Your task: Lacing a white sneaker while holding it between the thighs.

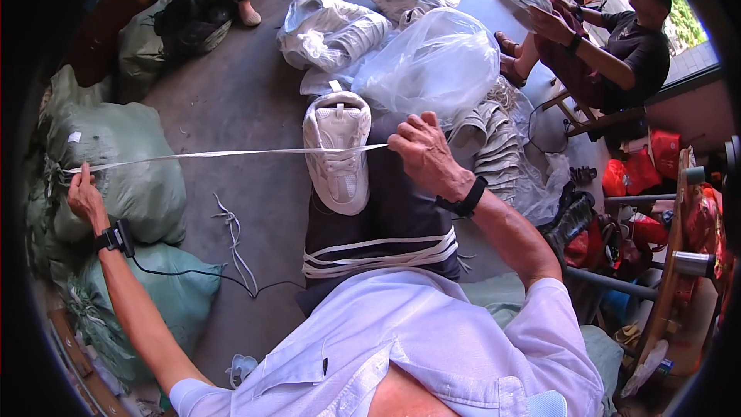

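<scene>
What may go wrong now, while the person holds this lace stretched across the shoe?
The pale shoe seems to rest on the legs with neither hand gripping it; a hard pull might shift it.
The white lace, pinched by the left hand, could slip out.
The black cable at the left wristband might snag on something.

Pale short-sleeved shirt (359, 320), dark trousers (409, 216), black wristbands (465, 199), thin black cable (174, 272).

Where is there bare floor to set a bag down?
The widest patch of bare floor lies between the green sacks and the shoe, with the white lace stretched above it between left hand and right hand. Loose string and a black cable occupy its nearer part. Plastic bags crowd the floor beyond the shoe.
</scene>
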Demonstrator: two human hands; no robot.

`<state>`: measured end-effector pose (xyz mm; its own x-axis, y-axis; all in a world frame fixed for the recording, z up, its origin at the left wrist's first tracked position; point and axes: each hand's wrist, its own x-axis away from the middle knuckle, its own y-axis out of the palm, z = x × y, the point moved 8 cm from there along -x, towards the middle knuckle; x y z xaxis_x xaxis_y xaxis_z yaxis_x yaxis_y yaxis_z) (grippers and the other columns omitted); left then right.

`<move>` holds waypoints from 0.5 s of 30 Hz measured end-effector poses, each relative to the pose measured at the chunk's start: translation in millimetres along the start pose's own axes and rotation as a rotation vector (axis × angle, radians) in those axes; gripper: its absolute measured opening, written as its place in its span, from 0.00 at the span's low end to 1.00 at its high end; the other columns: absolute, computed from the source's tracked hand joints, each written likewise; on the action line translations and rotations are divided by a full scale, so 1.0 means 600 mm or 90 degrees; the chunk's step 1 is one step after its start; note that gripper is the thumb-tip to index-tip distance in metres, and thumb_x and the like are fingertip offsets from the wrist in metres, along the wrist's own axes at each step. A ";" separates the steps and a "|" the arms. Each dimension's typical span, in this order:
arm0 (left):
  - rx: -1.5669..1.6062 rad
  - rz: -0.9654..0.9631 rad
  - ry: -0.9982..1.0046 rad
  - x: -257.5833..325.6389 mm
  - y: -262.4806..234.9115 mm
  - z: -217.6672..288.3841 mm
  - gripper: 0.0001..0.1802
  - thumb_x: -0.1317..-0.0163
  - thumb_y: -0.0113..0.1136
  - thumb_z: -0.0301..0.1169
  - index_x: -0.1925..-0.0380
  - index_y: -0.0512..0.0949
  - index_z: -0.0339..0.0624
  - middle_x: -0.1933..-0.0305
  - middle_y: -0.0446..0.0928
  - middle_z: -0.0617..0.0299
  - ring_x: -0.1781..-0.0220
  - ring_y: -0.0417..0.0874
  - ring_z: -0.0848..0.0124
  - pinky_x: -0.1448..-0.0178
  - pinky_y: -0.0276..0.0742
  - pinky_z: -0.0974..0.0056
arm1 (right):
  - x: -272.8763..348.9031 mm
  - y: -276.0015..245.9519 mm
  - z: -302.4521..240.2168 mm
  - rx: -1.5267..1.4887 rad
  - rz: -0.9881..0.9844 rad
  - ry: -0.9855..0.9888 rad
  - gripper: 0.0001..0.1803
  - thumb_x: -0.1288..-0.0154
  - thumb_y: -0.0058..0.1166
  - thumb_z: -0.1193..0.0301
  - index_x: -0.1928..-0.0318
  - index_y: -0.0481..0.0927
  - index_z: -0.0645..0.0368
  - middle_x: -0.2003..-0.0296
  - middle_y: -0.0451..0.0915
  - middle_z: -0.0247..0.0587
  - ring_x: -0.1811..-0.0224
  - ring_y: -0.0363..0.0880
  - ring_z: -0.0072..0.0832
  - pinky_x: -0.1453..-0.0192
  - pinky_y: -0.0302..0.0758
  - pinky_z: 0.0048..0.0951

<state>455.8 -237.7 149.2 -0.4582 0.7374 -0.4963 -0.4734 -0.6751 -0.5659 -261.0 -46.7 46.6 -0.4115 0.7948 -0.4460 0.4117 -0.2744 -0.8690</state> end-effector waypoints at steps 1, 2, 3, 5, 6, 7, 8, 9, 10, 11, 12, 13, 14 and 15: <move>-0.168 0.007 0.020 -0.024 -0.015 -0.037 0.24 0.40 0.64 0.54 0.70 0.85 0.41 0.74 0.79 0.66 0.70 0.74 0.72 0.61 0.69 0.65 | 0.004 -0.011 0.008 0.012 0.025 -0.005 0.11 0.56 0.58 0.80 0.69 0.78 0.54 0.72 0.71 0.36 0.61 0.71 0.34 0.51 0.63 0.37; -0.173 0.011 0.022 -0.034 -0.019 -0.071 0.24 0.40 0.64 0.54 0.70 0.85 0.41 0.74 0.79 0.66 0.70 0.74 0.72 0.61 0.69 0.65 | 0.010 -0.015 0.014 0.007 0.029 -0.007 0.11 0.56 0.58 0.80 0.69 0.78 0.54 0.72 0.71 0.36 0.61 0.71 0.34 0.51 0.63 0.37; -0.198 0.003 0.009 -0.038 -0.023 -0.104 0.26 0.40 0.62 0.56 0.72 0.84 0.42 0.75 0.79 0.65 0.70 0.74 0.71 0.61 0.68 0.63 | 0.014 -0.021 0.021 0.012 0.042 0.001 0.11 0.56 0.57 0.81 0.69 0.78 0.55 0.72 0.72 0.36 0.61 0.71 0.34 0.50 0.63 0.37; -0.235 -0.057 -0.030 -0.025 0.030 -0.121 0.23 0.38 0.62 0.53 0.69 0.84 0.41 0.73 0.81 0.65 0.69 0.79 0.71 0.61 0.70 0.63 | 0.031 -0.030 0.043 0.043 0.050 0.024 0.06 0.54 0.56 0.79 0.72 0.78 0.56 0.71 0.72 0.38 0.60 0.72 0.36 0.51 0.65 0.38; -0.230 -0.066 -0.028 -0.010 0.064 -0.110 0.23 0.38 0.62 0.53 0.69 0.84 0.41 0.73 0.81 0.65 0.69 0.79 0.71 0.61 0.70 0.63 | 0.044 -0.033 0.056 0.049 0.046 0.031 0.06 0.54 0.56 0.79 0.72 0.78 0.56 0.71 0.72 0.38 0.60 0.72 0.36 0.51 0.65 0.38; -0.067 -0.058 -0.111 0.009 0.075 -0.118 0.22 0.37 0.63 0.50 0.67 0.83 0.40 0.70 0.83 0.66 0.67 0.81 0.72 0.60 0.71 0.65 | 0.056 -0.036 0.072 0.075 0.042 0.050 0.06 0.53 0.55 0.79 0.72 0.78 0.57 0.71 0.72 0.39 0.60 0.72 0.37 0.51 0.66 0.38; 0.097 -0.049 -0.193 0.033 0.089 -0.122 0.20 0.36 0.64 0.48 0.64 0.83 0.39 0.67 0.84 0.67 0.65 0.83 0.72 0.59 0.73 0.67 | 0.068 -0.042 0.087 0.103 0.037 0.068 0.05 0.53 0.55 0.78 0.72 0.78 0.57 0.70 0.72 0.40 0.60 0.72 0.37 0.51 0.66 0.39; 0.177 -0.100 -0.248 0.058 0.119 -0.097 0.17 0.36 0.65 0.42 0.59 0.82 0.38 0.62 0.85 0.67 0.62 0.85 0.74 0.58 0.75 0.72 | 0.085 -0.059 0.100 0.142 0.035 0.091 0.05 0.53 0.55 0.78 0.72 0.78 0.58 0.70 0.71 0.41 0.60 0.72 0.38 0.51 0.66 0.39; 0.177 -0.099 -0.250 0.066 0.109 -0.071 0.17 0.36 0.65 0.42 0.59 0.82 0.38 0.62 0.85 0.67 0.62 0.85 0.74 0.58 0.75 0.72 | 0.097 -0.071 0.112 0.157 0.033 0.111 0.05 0.54 0.55 0.78 0.73 0.78 0.58 0.70 0.72 0.42 0.59 0.72 0.40 0.51 0.67 0.41; 0.282 -0.083 -0.258 0.070 0.091 -0.046 0.16 0.36 0.66 0.41 0.60 0.82 0.40 0.62 0.85 0.67 0.62 0.84 0.75 0.59 0.74 0.73 | 0.111 -0.082 0.128 0.185 0.026 0.131 0.04 0.53 0.55 0.78 0.72 0.79 0.58 0.70 0.73 0.42 0.60 0.73 0.41 0.52 0.67 0.41; 0.390 -0.070 -0.264 0.070 0.081 -0.021 0.14 0.36 0.67 0.41 0.60 0.82 0.41 0.62 0.84 0.68 0.63 0.84 0.77 0.60 0.74 0.75 | 0.128 -0.095 0.147 0.217 0.018 0.154 0.03 0.51 0.55 0.77 0.72 0.79 0.58 0.71 0.74 0.43 0.61 0.74 0.41 0.52 0.68 0.42; 0.408 -0.047 -0.210 0.060 0.063 0.020 0.13 0.37 0.68 0.39 0.60 0.82 0.42 0.63 0.84 0.66 0.63 0.83 0.79 0.62 0.74 0.76 | 0.154 -0.110 0.173 0.195 0.031 0.210 0.02 0.49 0.55 0.77 0.72 0.79 0.58 0.72 0.75 0.44 0.62 0.75 0.43 0.54 0.69 0.43; 0.434 0.039 -0.185 0.057 0.036 0.062 0.12 0.38 0.69 0.37 0.61 0.83 0.41 0.62 0.85 0.65 0.65 0.82 0.80 0.62 0.74 0.77 | 0.184 -0.122 0.198 0.174 0.043 0.266 0.00 0.46 0.56 0.76 0.72 0.79 0.58 0.74 0.76 0.45 0.64 0.76 0.44 0.56 0.70 0.44; 0.444 0.074 -0.128 0.060 0.001 0.120 0.11 0.37 0.68 0.34 0.60 0.83 0.39 0.62 0.85 0.63 0.66 0.81 0.79 0.61 0.75 0.77 | 0.216 -0.132 0.225 0.165 0.061 0.328 0.04 0.40 0.56 0.72 0.72 0.78 0.58 0.75 0.77 0.46 0.67 0.78 0.45 0.60 0.72 0.43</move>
<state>385.0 -213.4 178.7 -0.6324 0.6861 -0.3597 -0.7508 -0.6571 0.0666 -456.8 4.7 28.7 0.0933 0.9029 -0.4196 0.1888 -0.4299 -0.8829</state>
